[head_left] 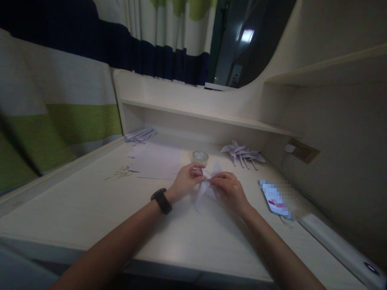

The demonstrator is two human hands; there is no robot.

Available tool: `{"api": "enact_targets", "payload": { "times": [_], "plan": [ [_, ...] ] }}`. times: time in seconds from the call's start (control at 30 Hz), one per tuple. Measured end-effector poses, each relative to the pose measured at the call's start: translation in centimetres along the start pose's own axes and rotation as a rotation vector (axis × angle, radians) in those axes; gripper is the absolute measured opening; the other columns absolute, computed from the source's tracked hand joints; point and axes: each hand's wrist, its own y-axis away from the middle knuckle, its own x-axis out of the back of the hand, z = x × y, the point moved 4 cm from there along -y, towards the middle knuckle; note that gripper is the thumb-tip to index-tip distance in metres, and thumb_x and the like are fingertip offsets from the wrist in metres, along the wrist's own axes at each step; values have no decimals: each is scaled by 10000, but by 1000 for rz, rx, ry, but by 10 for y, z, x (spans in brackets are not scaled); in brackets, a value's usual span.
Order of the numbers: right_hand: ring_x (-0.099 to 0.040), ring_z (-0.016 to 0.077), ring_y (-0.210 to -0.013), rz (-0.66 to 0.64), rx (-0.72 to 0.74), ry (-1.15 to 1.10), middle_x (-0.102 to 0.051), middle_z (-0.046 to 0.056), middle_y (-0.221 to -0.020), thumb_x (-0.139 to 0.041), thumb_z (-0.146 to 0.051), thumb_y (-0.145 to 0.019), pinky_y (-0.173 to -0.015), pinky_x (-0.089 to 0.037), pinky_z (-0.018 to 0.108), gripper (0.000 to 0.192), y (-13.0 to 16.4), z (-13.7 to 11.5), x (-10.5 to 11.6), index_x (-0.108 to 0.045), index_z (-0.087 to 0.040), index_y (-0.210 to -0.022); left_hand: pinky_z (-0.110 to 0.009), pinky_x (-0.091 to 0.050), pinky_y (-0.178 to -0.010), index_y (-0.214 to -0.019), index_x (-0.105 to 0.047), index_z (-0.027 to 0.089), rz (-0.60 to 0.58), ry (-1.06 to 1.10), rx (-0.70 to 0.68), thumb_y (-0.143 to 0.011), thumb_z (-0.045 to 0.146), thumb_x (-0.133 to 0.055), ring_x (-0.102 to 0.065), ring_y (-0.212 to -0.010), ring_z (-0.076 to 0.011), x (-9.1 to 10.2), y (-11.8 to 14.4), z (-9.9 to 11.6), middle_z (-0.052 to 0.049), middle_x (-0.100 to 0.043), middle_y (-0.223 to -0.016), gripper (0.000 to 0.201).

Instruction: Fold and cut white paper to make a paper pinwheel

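A white paper pinwheel [200, 196] is held between my two hands above the middle of the desk, its blades spreading up and down. My left hand [188, 181], with a black watch on the wrist, pinches it near the centre from the left. From the right, my right hand [227, 187] closes its thumb and fingertips on the same central spot. What lies exactly under the fingertips is too small to make out. Just behind my left hand stands a roll of clear tape [200, 156].
Several finished paper pinwheels [242, 154] lie at the back right. White paper sheets [157, 161], thin paper sticks [141, 135] and pale strips [121, 172] are on the left. A phone [273, 199] and a long white bar [338, 245] lie right, below a wall socket [303, 150].
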Motion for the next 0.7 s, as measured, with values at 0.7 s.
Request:
{"api": "enact_targets", "payload": {
  "times": [0.7],
  "plan": [
    [-634,190,-801,40,-38,-164,-706,53,-802,-580,-189,-832,-737,-521,339,124,-5,-4,6,-695,-219,-867,-285,-488,-684,-1017,-556,136,1,47,10,-651,156,-722,-624,-648,-128,-2,1,7,14,-640,-661,402]
  ]
}}
